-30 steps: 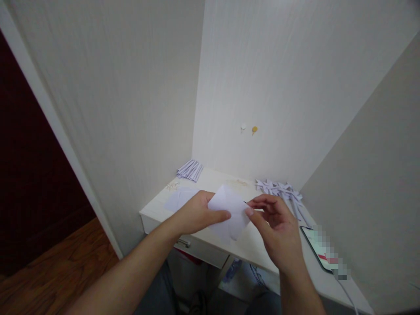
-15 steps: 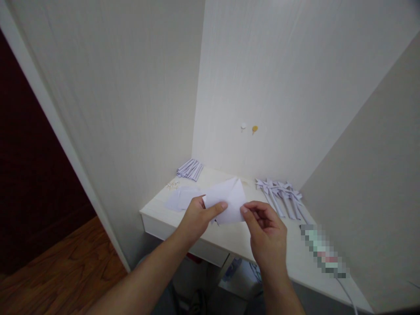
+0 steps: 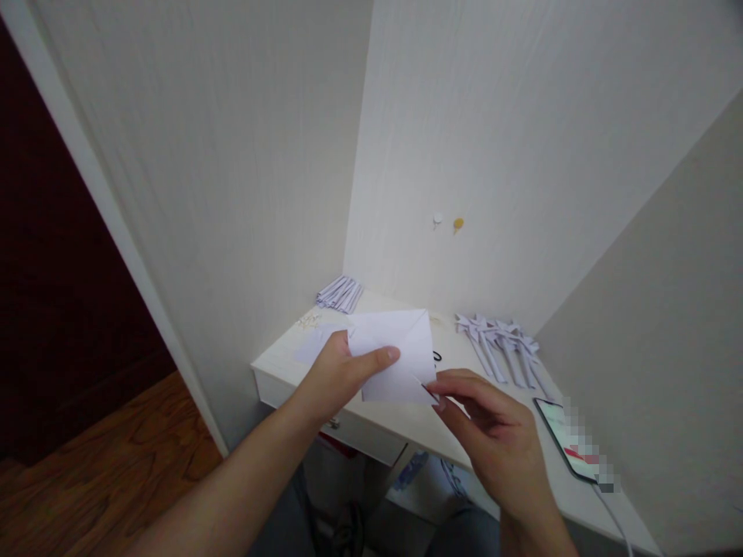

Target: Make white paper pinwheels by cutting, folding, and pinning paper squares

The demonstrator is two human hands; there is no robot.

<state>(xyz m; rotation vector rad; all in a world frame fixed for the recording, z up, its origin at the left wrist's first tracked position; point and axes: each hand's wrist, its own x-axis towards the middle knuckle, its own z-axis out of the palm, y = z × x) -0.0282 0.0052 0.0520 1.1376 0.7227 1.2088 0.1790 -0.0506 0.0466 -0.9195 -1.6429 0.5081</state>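
Note:
My left hand holds a square white sheet of paper above the desk, its thumb lying across the front. A diagonal line runs in from the sheet's upper right corner. At the lower right corner my right hand pinches the paper's edge, where a short dark slit slants inward. Just past the sheet's right edge shows a black loop, mostly hidden by the paper. More white sheets lie behind my left hand.
Rolled paper sticks are piled at the back left, near small white bits. Several paper pinwheels lie at the right. A phone with a cable rests by the right wall. Two hooks are on the wall.
The paper has turned and now faces me flatter and squarer. My right hand has shifted down and right to the lower corner. My left hand keeps its hold.

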